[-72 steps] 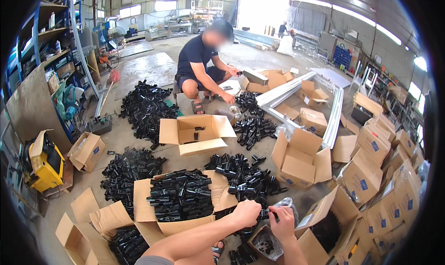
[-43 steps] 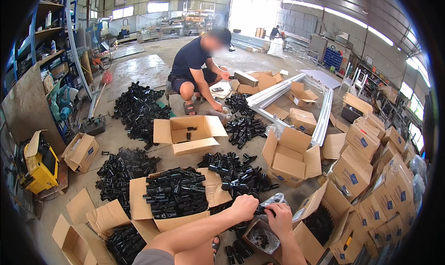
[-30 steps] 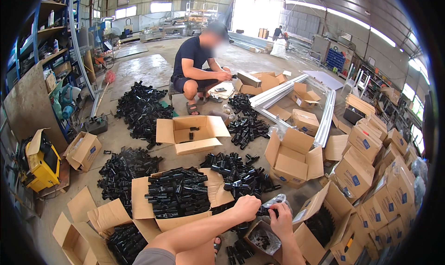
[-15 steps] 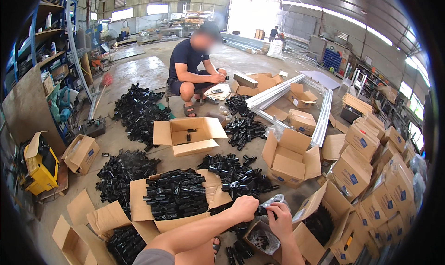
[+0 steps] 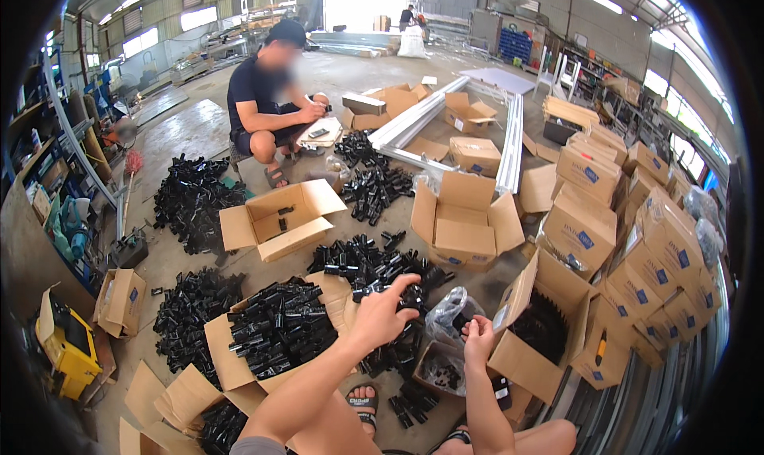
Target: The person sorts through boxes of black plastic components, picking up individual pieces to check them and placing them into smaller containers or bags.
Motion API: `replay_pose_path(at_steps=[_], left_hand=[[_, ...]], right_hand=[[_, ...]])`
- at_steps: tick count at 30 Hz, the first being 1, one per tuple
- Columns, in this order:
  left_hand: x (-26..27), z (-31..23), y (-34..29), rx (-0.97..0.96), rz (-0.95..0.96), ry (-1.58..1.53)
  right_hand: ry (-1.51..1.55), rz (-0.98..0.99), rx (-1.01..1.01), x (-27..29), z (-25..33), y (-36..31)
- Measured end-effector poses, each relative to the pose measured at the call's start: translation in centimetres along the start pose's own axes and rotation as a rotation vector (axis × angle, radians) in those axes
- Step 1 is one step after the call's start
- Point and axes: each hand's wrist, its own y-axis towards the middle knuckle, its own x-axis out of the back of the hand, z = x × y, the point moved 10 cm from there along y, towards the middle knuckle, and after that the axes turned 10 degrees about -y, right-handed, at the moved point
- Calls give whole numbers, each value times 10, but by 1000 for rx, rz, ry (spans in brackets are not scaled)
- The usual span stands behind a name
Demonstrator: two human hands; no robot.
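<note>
My left hand [image 5: 383, 315] reaches over a pile of black tubular fittings [image 5: 362, 260], thumb and forefinger spread apart around one black fitting [image 5: 411, 297], without visibly closing on it. My right hand [image 5: 477, 340] is pinched on a small black part [image 5: 461, 320], beside a clear plastic bag [image 5: 447, 312]. Below that hand stands a small open carton [image 5: 428, 385] lined with plastic, with small dark pieces inside. To the left, an open carton [image 5: 218, 351] is filled with stacked black fittings [image 5: 282, 328].
A person [image 5: 267, 109] sits across from me, holding a small thing. Open cartons [image 5: 306, 234] stand between us and to the right [image 5: 465, 240]. White metal frames [image 5: 509, 148] lie behind. Stacked cartons [image 5: 585, 224] crowd the right side. More fittings [image 5: 191, 316] are heaped at left.
My left hand has come away from my right hand, moving left over the fittings, and its fingers have opened. My right hand stays by the plastic bag. The view has shifted right.
</note>
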Motion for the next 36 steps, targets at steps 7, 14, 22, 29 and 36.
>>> replay_pose_path(at_steps=[7, 14, 22, 29, 36], left_hand=[[6, 10, 1, 25, -10, -280], [-10, 9, -12, 391, -1, -1240], [-2, -30, -29, 313, -148, -1573], [-20, -2, -27, 364, -136, -1530], [-23, 15, -21, 387, -109, -1452]], right_hand=[[-1003, 319, -164, 7, -188, -18], [-1214, 502, -336, -9, -248, -35], [-1201, 547, -293, -20, -254, -30], [-1288, 646, -317, -28, -281, -20], [-1310, 676, -336, -23, -271, -25]])
